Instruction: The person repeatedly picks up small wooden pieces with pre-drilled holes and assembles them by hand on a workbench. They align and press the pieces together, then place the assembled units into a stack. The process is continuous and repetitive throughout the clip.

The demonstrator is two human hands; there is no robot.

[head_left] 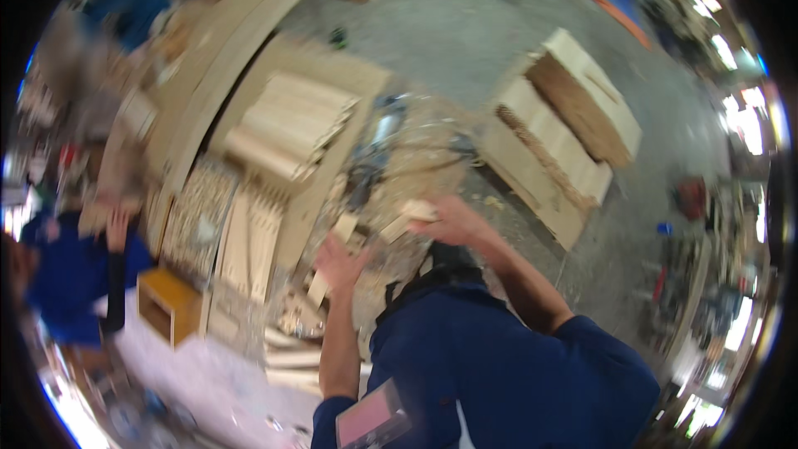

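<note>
My right hand (451,221) is closed on a small pale wooden block (421,210), held in front of my body. Another short wooden piece (394,229) shows beside that block; whether the two are joined I cannot tell. To the left, my left hand (339,261) has its fingers spread and seems to hold nothing. Just past its fingertips is a light wooden piece (345,224), and a wooden strip (317,289) lies by its wrist. Whether the left fingers touch either one is blurred.
Ahead to the left, stacked wooden boards (291,120) rest on a cardboard sheet (366,83). A power tool (384,129) lies beyond my hands. More stacked wood (557,129) stands right. A yellow wooden box (170,308) and a person in blue (75,274) are at left.
</note>
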